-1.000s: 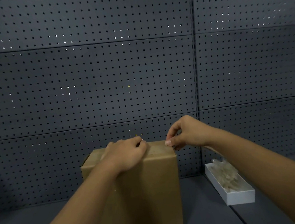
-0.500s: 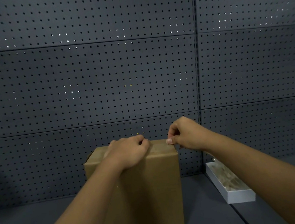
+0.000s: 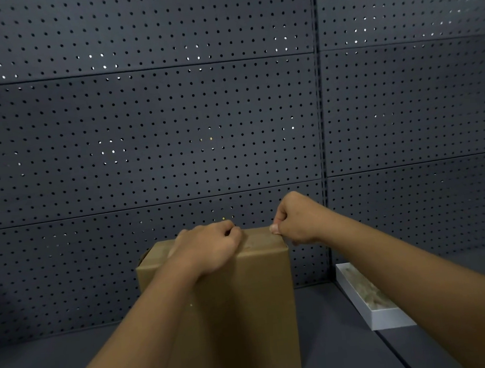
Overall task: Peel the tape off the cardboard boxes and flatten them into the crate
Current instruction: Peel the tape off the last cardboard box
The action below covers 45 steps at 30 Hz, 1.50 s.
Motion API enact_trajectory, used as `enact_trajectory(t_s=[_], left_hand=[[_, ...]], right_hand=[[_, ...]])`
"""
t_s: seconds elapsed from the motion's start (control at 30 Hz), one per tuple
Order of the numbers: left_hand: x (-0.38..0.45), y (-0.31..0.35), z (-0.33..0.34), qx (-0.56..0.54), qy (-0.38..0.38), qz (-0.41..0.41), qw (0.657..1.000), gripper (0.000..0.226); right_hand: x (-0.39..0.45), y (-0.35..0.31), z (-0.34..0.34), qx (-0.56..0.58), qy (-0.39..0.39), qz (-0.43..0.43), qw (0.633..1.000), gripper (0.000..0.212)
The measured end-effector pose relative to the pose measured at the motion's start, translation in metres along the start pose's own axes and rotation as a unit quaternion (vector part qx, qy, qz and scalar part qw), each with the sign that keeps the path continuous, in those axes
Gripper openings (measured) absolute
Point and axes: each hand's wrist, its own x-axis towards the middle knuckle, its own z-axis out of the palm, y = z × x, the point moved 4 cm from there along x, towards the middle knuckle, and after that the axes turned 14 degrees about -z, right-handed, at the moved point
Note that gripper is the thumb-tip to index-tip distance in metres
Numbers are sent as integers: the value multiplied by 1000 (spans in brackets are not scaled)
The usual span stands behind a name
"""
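Head cam: I see a plain brown matte cardboard box (image 3: 240, 307), upright cuboid, standing on the dark grey flat shelf surface (image 3: 322, 338) at centre, close to me, its far side near the dark grey perforated metal pegboard wall (image 3: 172, 131). Box top is closed; its left far corner looks slightly lifted, I can't tell more. The left hand (image 3: 209, 250) rests on the box top near the front edge, knuckles up, fingers curled under with the tips pressed together at the top's midline; whether they pinch tape there I cannot tell, no tape is resolvable. The right hand (image 3: 297, 220) sits at the far right top corner of the box, fingers curled tight, thumb and forefinger pinched together right at the corner edge; what sits between them is too small to make out. Both forearms are bare and come in from the near edge. To the right of the box, well apart from it, lies a shallow white rectangular tray (image 3: 376, 317), angled near-to-far, filled with pale crumpled translucent material; the right forearm covers part of it. Pegboard panels meet at a vertical slotted upright (image 3: 318, 89) right of centre.
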Motion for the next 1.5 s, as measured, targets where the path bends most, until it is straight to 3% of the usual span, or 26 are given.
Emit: enact_trajectory(t_s=[0.17,0.53,0.8,0.93,1.17,1.3,1.5], left_hand=[[2,0,0,-3,0,-1,1000,46],[1,-1,2,-10,9,13,1000,41],[5,-2,5,-6,11,13,1000,40],[5,-2,5,-6,8,14,1000,39],[4,0,3,-1,8,12,1000,38],[3,-1,3,-3,8,5,1000,41],[2,-1,3,-12,6,3,1000,40]], right_hand=[[2,-3,5,-53,20,12,998,27],[-6,-13,-5,-44,52,-12,998,22],[-9,-22,7,-172,58,-39,983,10],[-11,-24,11,-212,36,-30,976,24],[-10,-16,11,-167,-20,-31,985,27],[-11,-9,9,-63,-62,-36,995,22],[-10,0,10,32,-56,-19,998,26]])
